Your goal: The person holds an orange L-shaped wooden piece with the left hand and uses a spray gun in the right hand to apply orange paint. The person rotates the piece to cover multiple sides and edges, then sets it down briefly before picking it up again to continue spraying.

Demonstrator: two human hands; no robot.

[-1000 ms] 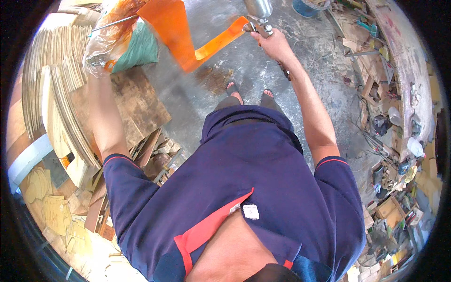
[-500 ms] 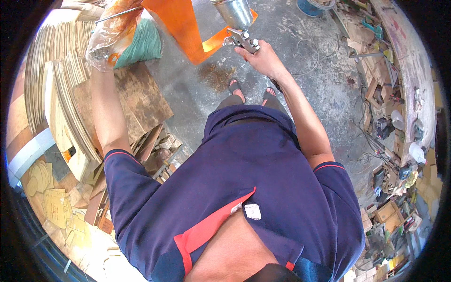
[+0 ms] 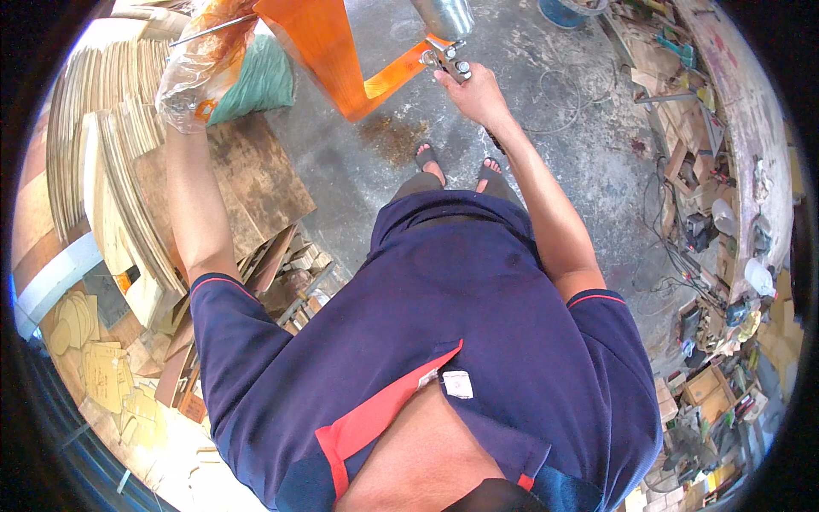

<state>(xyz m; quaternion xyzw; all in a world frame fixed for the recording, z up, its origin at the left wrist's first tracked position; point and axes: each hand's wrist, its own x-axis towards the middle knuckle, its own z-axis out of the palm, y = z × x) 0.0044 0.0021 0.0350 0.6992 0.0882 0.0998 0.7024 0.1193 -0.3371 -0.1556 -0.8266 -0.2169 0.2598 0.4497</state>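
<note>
My right hand grips a metal spray gun with a silver cup on top. Its nozzle is at an orange-coated piece with a wide part and a narrower arm; I cannot tell if they touch. At upper left, my left hand is inside a crumpled, orange-stained clear plastic bag, its fingers hidden. A thin metal rod crosses the bag beside the orange piece. Just right of the bag lies a green bundle.
Stacked curved plywood pieces and brown boards crowd the left. My sandalled feet stand on grey concrete. A blue bucket is at top right. Wood scraps and cables line the right side.
The spray gun and my right hand swung left and down half a second ago, and have since shifted slightly right and up. The orange piece has shifted a little.
</note>
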